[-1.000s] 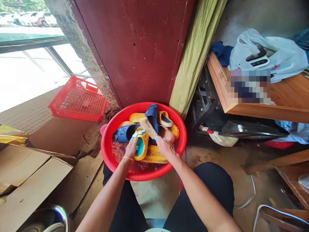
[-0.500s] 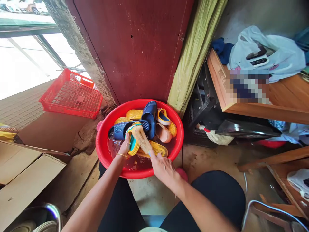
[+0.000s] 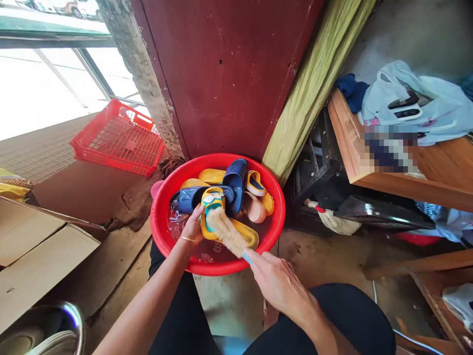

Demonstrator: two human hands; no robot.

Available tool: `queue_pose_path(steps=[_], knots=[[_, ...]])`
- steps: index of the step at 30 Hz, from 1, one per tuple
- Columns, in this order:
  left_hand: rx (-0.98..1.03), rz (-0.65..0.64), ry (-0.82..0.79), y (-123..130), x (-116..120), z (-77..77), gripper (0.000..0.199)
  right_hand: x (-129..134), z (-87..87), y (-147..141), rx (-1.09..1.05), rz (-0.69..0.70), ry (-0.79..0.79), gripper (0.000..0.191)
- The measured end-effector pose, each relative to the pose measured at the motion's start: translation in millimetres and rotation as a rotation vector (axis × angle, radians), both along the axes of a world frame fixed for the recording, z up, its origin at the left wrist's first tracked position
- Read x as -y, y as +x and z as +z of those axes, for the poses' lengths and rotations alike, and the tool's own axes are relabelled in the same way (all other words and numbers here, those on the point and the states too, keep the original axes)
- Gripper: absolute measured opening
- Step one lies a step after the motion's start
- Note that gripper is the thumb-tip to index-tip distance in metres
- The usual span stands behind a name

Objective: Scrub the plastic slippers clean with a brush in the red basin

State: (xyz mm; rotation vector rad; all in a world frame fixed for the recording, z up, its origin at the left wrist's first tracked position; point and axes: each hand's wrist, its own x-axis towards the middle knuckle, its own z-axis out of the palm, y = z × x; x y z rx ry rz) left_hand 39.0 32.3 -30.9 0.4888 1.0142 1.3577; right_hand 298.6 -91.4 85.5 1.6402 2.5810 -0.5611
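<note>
A yellow slipper with a teal insole [image 3: 212, 198] is gripped at its side by my left hand [image 3: 193, 228], over a red basin [image 3: 218, 268] of water. Wrapped round the blue handle of a brush with pale bristles [image 3: 232, 236] is my right hand [image 3: 279, 278]. The bristles lie against the slipper's teal inside. Dark blue slippers [image 3: 235, 180], a pinkish shoe [image 3: 254, 207], a yellow clog [image 3: 255, 182] and other yellow footwear rest in the basin around it. Part of a yellow sole [image 3: 246, 232] shows behind the brush.
A red plastic crate [image 3: 125, 140] stands at the left beyond open cardboard boxes [image 3: 33, 246]. Behind the basin is a dark red door panel [image 3: 229, 79] with a yellow-green curtain [image 3: 314, 93]. A wooden table [image 3: 406, 185] with a plastic bag [image 3: 417, 106] stands at the right.
The brush has moved from across the slipper's upper down to its teal inside, and my right hand has come down and right. The slipper is turned more upright. The view has shifted slightly.
</note>
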Motion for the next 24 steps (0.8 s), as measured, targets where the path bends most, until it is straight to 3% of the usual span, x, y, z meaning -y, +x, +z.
queue_pose_path(steps=[2, 4, 8, 11, 13, 19, 24], knots=[[0.063, -0.034, -0.011, 2, 1, 2.0, 0.061, 12, -8.8, -2, 0.093, 0.016, -0.044, 0.044], [0.075, -0.062, -0.007, 6, 3, 2.9, 0.059, 7, -20.6, -16, 0.150, -0.004, -0.044, 0.049], [0.041, -0.099, -0.002, 12, 11, 1.1, 0.064, -42, -34.8, -60, 0.138, -0.084, -0.004, 0.056], [-0.038, -0.084, 0.011, 13, 14, -3.1, 0.068, -78, -31.6, -78, 0.079, -0.089, -0.011, 0.050], [-0.090, -0.066, 0.015, 13, 13, -6.4, 0.068, -86, -26.3, -80, 0.039, -0.044, -0.022, 0.045], [-0.208, 0.020, -0.027, 8, 5, -15.2, 0.062, -50, -10.1, -53, 0.049, 0.103, -0.045, 0.040], [-0.322, 0.095, -0.045, 3, -3, -23.5, 0.055, -20, 4.0, 3, 0.116, 0.139, -0.101, 0.034]])
